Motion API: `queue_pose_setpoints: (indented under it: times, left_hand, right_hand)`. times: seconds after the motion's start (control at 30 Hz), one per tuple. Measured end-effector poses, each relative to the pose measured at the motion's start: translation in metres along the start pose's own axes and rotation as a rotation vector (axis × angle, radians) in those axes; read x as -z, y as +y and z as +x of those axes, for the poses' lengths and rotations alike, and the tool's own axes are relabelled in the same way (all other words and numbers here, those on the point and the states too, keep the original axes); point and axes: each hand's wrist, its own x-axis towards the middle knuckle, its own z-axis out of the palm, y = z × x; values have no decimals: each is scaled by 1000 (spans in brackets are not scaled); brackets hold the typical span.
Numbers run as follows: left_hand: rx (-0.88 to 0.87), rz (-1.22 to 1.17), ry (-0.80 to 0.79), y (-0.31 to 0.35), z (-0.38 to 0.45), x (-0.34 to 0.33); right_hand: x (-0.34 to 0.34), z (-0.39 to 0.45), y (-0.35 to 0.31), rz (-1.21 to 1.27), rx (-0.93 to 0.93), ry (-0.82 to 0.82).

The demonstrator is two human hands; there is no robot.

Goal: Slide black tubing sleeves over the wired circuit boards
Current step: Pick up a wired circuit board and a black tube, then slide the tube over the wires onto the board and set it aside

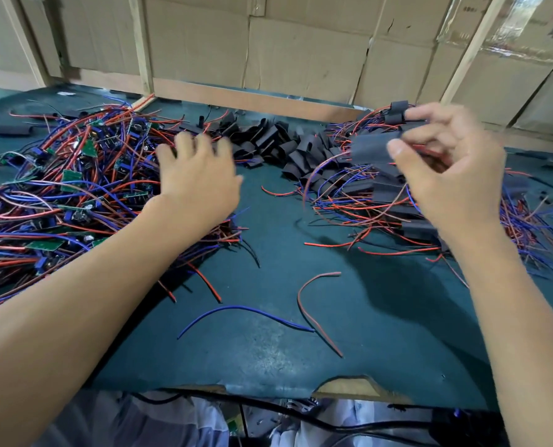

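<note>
Right hand, raised at frame right, pinches a sleeved board; left hand spreads open-fingered over unsleeved boards.

Your right hand is smeared by motion blur, so you cannot tell how firmly its fingers grip the black sleeve. Your left hand covers part of the pile of wired boards, its fingertips blurred and half buried. That pile runs off the left edge. The sleeved boards vanish behind your right forearm.
</note>
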Motion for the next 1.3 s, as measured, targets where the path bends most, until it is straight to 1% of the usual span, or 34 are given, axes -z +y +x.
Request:
queue_pose_setpoints:
  times: [0.03,0.07,0.17,0.23,0.27,0.33,0.4,0.43,0.5,0.57,0.6,0.73,0.8,0.87,0.93,0.97,1.0,1.07,1.13,1.2,1.3]
  left_hand:
    - [47,75,-109,-5,2,-2]
    - [50,114,-158,-9,3,-4]
    - [-11,60,-130,-5,6,-3]
    - [-29,17,-149,0,4,0]
    - [-38,19,-151,1,3,1]
    - [-58,36,-120,-1,1,-1]
    - [-70,32,-65,-3,-1,-2]
    - [-75,23,-27,-4,-1,-1]
    - [-74,-1,55,-4,-1,0]
    - [-65,-8,102,-4,-1,1]
    - [-62,-9,117,-4,-2,2]
    - [-58,-25,198,-4,-7,9]
    - [-61,-38,245,-3,-8,16]
    - [-82,-42,304,-1,-8,21]
    - [-127,-56,357,4,-9,24]
    - [-160,-73,379,8,-10,25]
    - [-201,-95,399,11,-12,25]
    - [-293,-143,430,17,-14,23]
    - [-397,-225,458,20,-14,23]
    - [-500,-327,483,19,-15,22]
    - [-585,-421,437,22,-16,20]
  right_hand:
    - [8,5,7,-86,-2,16]
    - [14,8,15,-178,-18,5]
    - [24,12,33,-356,-150,-89]
    - [23,12,35,-386,-236,-101]
    - [22,12,34,-420,-240,-94]
    - [21,11,27,-504,-203,-70]
    - [22,11,20,-489,-158,-70]
    - [22,11,19,-472,-131,-93]
    - [20,10,18,-519,-102,-188]
    - [19,10,20,-625,-138,-289]
    - [19,10,21,-665,-165,-304]
    - [22,12,23,-722,-213,-199]
    - [21,11,18,-715,-247,-150]
    - [16,7,11,-685,-217,-83]
    - [7,2,3,-589,-68,-27]
    - [1,0,-1,-485,24,-37]
    - [-6,-3,-4,-358,92,-78]
    - [-22,-11,-13,-186,134,-215]
    - [-36,-19,-18,-179,158,-348]
    - [-45,-25,-17,-187,187,-433]
    - [-46,-26,-15,-136,213,-454]
